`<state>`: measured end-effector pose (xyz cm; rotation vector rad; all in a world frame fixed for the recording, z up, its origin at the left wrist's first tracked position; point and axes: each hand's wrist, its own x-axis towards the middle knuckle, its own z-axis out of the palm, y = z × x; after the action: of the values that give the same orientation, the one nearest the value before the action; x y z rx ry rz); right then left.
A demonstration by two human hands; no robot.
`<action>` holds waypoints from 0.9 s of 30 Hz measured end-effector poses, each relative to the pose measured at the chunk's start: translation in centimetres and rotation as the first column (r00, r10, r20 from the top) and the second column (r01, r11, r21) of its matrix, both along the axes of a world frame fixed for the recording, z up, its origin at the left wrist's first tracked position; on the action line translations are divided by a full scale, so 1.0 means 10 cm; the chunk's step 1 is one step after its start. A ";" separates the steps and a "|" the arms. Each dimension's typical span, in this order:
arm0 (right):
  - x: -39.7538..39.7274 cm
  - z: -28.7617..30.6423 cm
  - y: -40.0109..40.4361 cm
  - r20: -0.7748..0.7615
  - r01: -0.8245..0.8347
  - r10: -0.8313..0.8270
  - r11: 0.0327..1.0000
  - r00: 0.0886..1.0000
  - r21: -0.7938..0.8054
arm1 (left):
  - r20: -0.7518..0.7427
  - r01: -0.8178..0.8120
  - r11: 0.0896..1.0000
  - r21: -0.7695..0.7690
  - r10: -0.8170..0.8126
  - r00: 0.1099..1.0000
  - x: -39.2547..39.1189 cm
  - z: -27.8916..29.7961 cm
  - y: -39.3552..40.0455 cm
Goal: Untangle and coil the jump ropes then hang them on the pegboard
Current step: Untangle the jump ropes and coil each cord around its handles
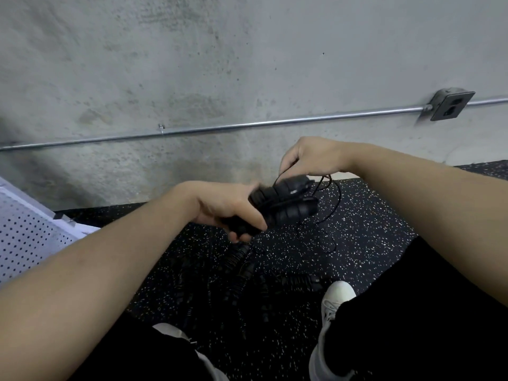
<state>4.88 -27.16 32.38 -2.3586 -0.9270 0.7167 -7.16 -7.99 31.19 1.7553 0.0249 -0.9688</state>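
Wall of grey concrete fills the upper view, a metal pipe running across it to an outlet box. Speckled black floor lies below, with a white pegboard at far left. Left hand wraps its grip around black jump rope handles. Right hand, just above, pinches the thin cord. More ropes lie tangled on the floor between white shoes.

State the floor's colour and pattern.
Black floor flecked with white specks, clearest in the head view.
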 end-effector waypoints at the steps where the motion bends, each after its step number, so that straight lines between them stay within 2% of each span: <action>1: -0.05 0.02 0.03 0.005 -0.018 0.018 1.000 1.000 -0.008 | 0.003 0.007 0.997 0.071 -0.007 1.000 0.00 -0.06 -0.04; 5: -0.13 0.01 0.24 0.124 -0.026 0.032 0.999 0.992 -0.046 | 0.014 -0.024 0.980 0.199 0.022 1.000 0.09 -0.26 -0.09; 9: -0.28 0.04 0.47 0.222 -0.030 0.038 0.999 0.974 -0.038 | 0.022 -0.169 0.960 0.224 0.169 0.985 0.14 -0.37 -0.07; 12: -0.38 0.04 0.54 0.175 -0.006 0.004 1.000 0.985 0.010 | -0.041 -0.386 0.918 0.091 0.390 0.920 0.16 -0.40 -0.03; 16: -0.51 0.02 0.62 0.144 0.060 -0.071 0.995 0.987 0.076 | -0.125 -0.648 0.746 -0.153 0.636 0.761 0.25 -0.38 0.08; 19: -0.54 0.04 0.64 -0.016 0.192 -0.193 0.960 0.981 0.205 | -0.202 -0.765 0.576 -0.287 0.744 0.636 0.32 -0.32 0.20; 21: -0.53 0.07 0.61 -0.140 0.296 -0.270 0.931 0.953 0.213 | -0.187 -0.767 0.525 -0.368 0.767 0.614 0.33 -0.26 0.27; 24: -0.45 0.09 0.52 -0.244 0.353 -0.305 0.917 0.921 0.188 | -0.086 -0.650 0.577 -0.495 0.712 0.697 0.27 -0.15 0.29; 27: -0.42 0.11 0.45 -0.428 0.329 -0.224 0.925 0.875 0.188 | -0.028 -0.525 0.613 -0.591 0.634 0.773 0.19 -0.11 0.32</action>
<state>0.67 -22.63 33.47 -1.9572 -0.4547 0.8603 -5.21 -4.83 30.10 1.1302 0.1655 -0.2640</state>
